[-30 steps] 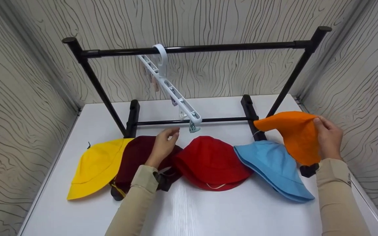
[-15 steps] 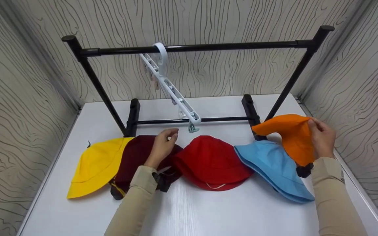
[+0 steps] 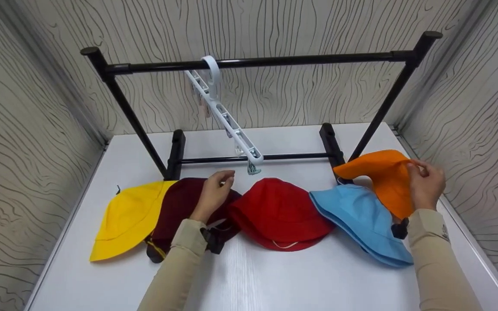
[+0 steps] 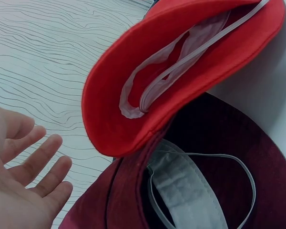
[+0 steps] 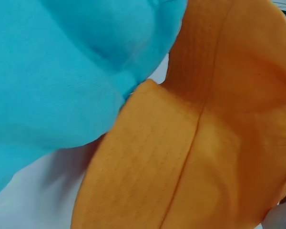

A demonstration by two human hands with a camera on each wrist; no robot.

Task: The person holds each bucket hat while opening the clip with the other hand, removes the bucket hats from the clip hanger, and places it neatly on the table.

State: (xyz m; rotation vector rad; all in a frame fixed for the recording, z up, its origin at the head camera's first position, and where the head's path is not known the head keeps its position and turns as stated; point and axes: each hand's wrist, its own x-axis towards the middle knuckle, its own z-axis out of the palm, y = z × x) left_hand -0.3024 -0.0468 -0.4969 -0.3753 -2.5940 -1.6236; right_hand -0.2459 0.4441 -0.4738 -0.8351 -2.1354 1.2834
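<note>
My right hand [image 3: 426, 183] pinches the edge of an orange bucket hat [image 3: 385, 172] at the right end of a row of hats. The orange hat leans behind a light blue bucket hat [image 3: 357, 211]; in the right wrist view, the blue brim overlaps its orange brim [image 5: 157, 152]. My left hand [image 3: 215, 192] hovers over a maroon hat [image 3: 180, 203], holding nothing, its fingers loosely bent. Beside it lies a red bucket hat [image 3: 279, 211], whose white lining and elastic cord show in the left wrist view. A yellow hat [image 3: 134, 214] lies at the far left.
A black rack [image 3: 301, 60] spans the table behind the hats. From its top bar hangs a white clip hanger [image 3: 227, 116], its near end over the gap between the maroon and red hats. Patterned walls close off the back and sides of the white table [image 3: 292, 280].
My right hand has shifted left with the orange hat, bringing it closer to the blue hat. The left hand has stayed almost still.
</note>
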